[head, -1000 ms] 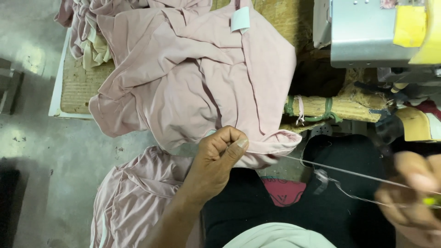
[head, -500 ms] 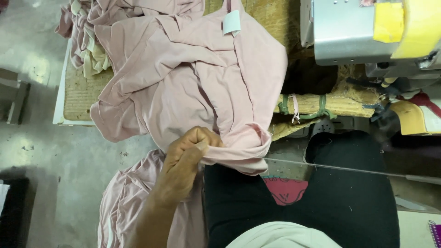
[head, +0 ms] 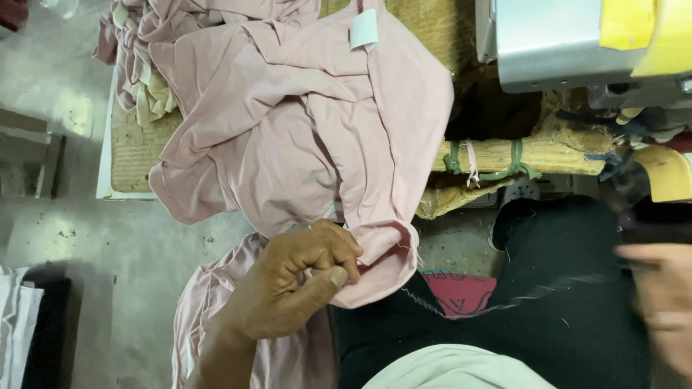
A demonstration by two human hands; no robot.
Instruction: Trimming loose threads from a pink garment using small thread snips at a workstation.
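Concrete floor [head: 108, 245], sewing table [head: 137, 144]: left hand [head: 295, 284] pinched pink cloth [head: 310, 137]; right hand [head: 663, 302] blurred, finger state unclear.

The left hand [head: 299, 281] pinches the pink garment's [head: 303, 137] hem; the blurred right hand [head: 663, 302] perhaps holds thread.

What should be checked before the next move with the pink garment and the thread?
1. Left hand pinching the hem of the pink garment: ok.
2. Thread running from the hem toward the right hand: ok, it looks slack.
3. Right hand's grip on the thread: cannot tell, blurred.
4. Garment supported on the work table: ok, part hangs off.
5. Sewing machine clear of the cloth: ok.
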